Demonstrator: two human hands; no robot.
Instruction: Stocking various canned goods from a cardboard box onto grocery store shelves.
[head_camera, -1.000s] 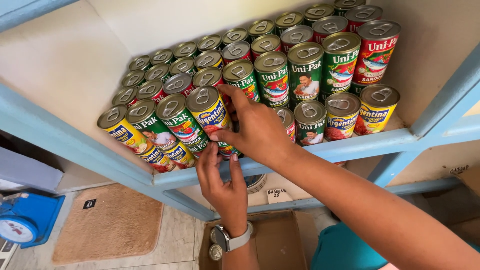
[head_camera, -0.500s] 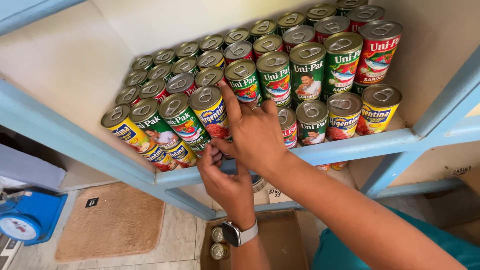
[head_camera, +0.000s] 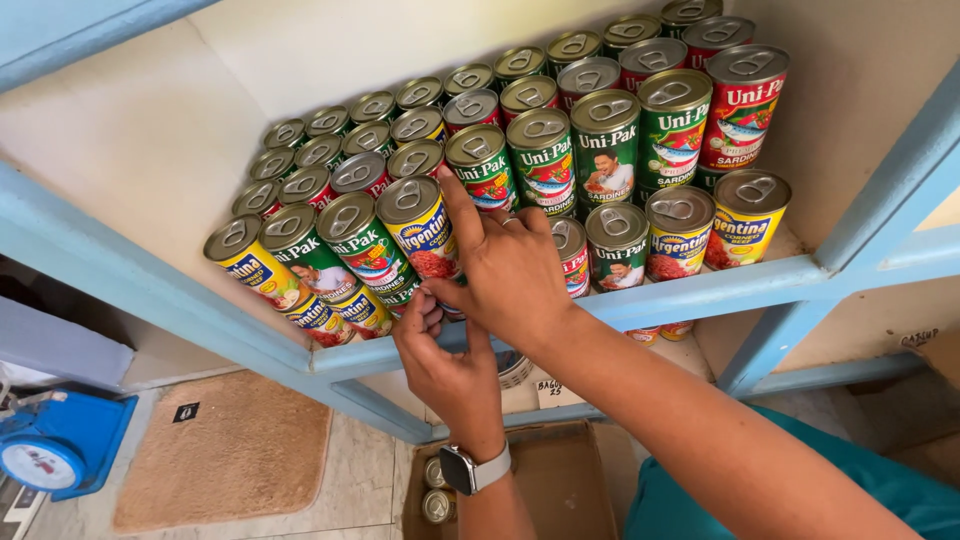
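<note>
Stacked rows of tin cans with green, red and yellow labels fill a pale shelf with a blue front rail (head_camera: 720, 285). My right hand (head_camera: 515, 275) lies over the cans at the front middle. Its index finger stretches up along a blue-and-yellow labelled can (head_camera: 418, 225) and its thumb curls under that can's lower end. My left hand (head_camera: 450, 370), with a watch on the wrist, reaches up from below. Its fingertips meet the right thumb at the same can's lower end, by the rail. The can's lower part is hidden by the fingers.
Blue uprights frame the shelf on the left (head_camera: 120, 270) and right (head_camera: 890, 190). Below stands an open cardboard box (head_camera: 570, 480) with a few cans (head_camera: 437, 490). A brown mat (head_camera: 220, 460) and a blue scale (head_camera: 50, 450) lie on the tiled floor at left.
My left hand has risen a little and closed in on the can's lower end beside the right thumb. My right hand has stayed on the front cans, index finger now stretched out.
</note>
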